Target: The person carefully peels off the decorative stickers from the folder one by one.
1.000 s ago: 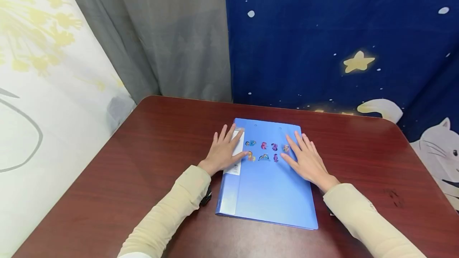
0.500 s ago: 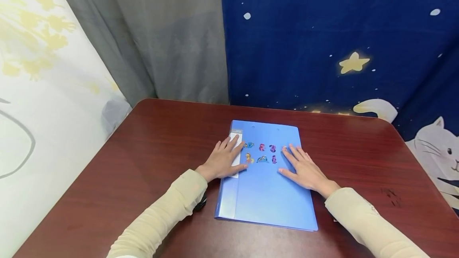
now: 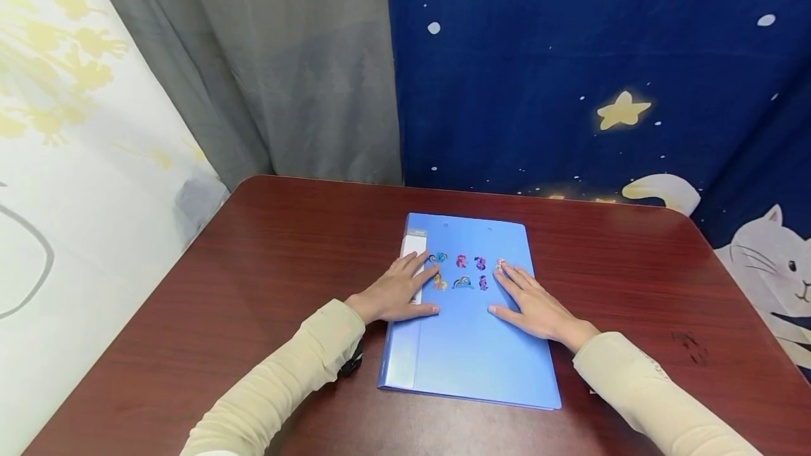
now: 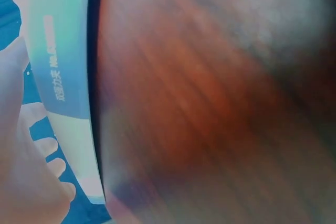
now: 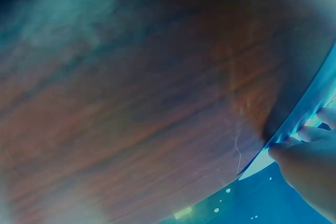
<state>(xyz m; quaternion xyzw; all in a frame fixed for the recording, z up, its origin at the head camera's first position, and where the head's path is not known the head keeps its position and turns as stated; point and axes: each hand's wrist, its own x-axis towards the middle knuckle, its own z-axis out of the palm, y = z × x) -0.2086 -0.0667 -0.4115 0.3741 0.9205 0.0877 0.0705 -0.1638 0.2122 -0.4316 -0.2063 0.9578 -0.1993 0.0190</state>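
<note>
A blue file folder (image 3: 481, 350) lies closed on the table, its spine to the left. Several small colourful pony stickers (image 3: 462, 283) in two rows decorate the upper part of its cover. My left hand (image 3: 398, 290) rests on the left side, fingers spread over the white label strip (image 3: 415, 241) and thumb pointing inward. On the right part of the cover lies my right hand (image 3: 529, 305), its fingertips at the end sticker of the top row. White lettering on the folder's spine (image 4: 58, 66) shows in the left wrist view. The folder's edge (image 5: 299, 121) appears beside the right hand's fingers.
The dark red-brown wooden table (image 3: 304, 252) extends around the folder on all sides. Behind it hang a grey curtain (image 3: 317, 76) and a navy curtain (image 3: 538, 76) with stars and a cat. A white patterned cloth (image 3: 82, 195) hangs at the left.
Both hands have slid down the cover toward the person, uncovering more of the label at its top. The folder stays in place on the table, while the head view has shifted slightly.
</note>
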